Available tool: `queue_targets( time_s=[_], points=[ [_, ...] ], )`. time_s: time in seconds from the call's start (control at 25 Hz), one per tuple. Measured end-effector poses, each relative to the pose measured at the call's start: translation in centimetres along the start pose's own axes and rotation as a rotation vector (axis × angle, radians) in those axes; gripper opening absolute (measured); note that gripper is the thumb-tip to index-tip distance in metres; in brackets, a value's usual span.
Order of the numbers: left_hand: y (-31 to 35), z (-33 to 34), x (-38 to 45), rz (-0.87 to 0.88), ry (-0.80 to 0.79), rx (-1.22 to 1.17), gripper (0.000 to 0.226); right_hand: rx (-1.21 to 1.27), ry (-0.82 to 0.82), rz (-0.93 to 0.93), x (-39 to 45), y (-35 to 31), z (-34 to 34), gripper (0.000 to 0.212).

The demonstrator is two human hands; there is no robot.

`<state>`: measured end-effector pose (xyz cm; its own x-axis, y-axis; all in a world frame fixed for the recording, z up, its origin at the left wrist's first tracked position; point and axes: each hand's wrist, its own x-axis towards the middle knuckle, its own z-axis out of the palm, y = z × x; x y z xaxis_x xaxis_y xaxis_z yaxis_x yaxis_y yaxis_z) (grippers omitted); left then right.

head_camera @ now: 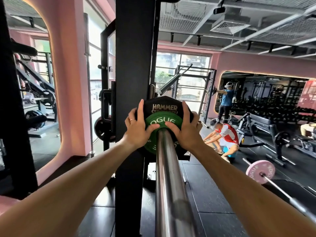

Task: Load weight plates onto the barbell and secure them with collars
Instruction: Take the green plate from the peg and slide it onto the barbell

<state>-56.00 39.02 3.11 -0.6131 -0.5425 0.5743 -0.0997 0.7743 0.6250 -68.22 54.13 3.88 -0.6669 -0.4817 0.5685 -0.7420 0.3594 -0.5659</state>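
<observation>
The barbell's chrome sleeve [168,171] runs from the bottom of the view up to the middle. On it sits a small green plate [162,120], flat against a larger black plate [164,106] with white lettering. My left hand [136,128] grips the plates' left edge, with its thumb on the green face and fingers over the black rim. My right hand [185,129] mirrors it on the right edge. I see no collar.
A black rack upright [135,65] rises just left of the plates. On the floor to the right lies another barbell with a pink plate [260,171]. One person crouches [225,134] beyond the plates, and another stands [226,100] farther back by benches and dumbbell racks.
</observation>
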Motion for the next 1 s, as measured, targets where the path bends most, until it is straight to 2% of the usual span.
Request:
queue_targets(
  time_s=[0.2,0.28,0.4,0.56,0.72,0.84,1.0],
  points=[
    [3.1,-3.0,0.6,-0.138,-0.107,0.054,0.104,-0.1,-0.152,0.103,-0.1,-2.4,-2.3,0.089],
    [4.7,-4.7,0.5,-0.153,-0.162,0.154,0.103,-0.176,-0.228,0.087,-0.6,-3.2,-4.1,0.087],
    [5.9,-7.2,0.1,-0.122,-0.208,0.178,0.085,-0.098,-0.345,0.063,-2.1,-3.0,-7.2,0.082],
    [8.9,-10.9,-2.1,-0.067,-0.261,0.185,0.054,-0.067,-0.359,0.012,-4.5,-4.3,-11.2,0.061],
    [12.7,-14.6,-5.2,-0.007,-0.248,0.219,0.032,-0.067,-0.37,-0.088,-7.3,-9.3,-13.8,0.051],
    [14.4,-18.1,-8.9,-0.026,-0.237,0.243,0.028,-0.048,-0.367,-0.215,-10.0,-13.4,-14.3,0.044],
    [13.5,-23.3,-14.4,-0.093,-0.226,0.34,0.031,0.02,-0.449,-0.275,-13.7,-17.9,-13.0,0.035]
  ],
)
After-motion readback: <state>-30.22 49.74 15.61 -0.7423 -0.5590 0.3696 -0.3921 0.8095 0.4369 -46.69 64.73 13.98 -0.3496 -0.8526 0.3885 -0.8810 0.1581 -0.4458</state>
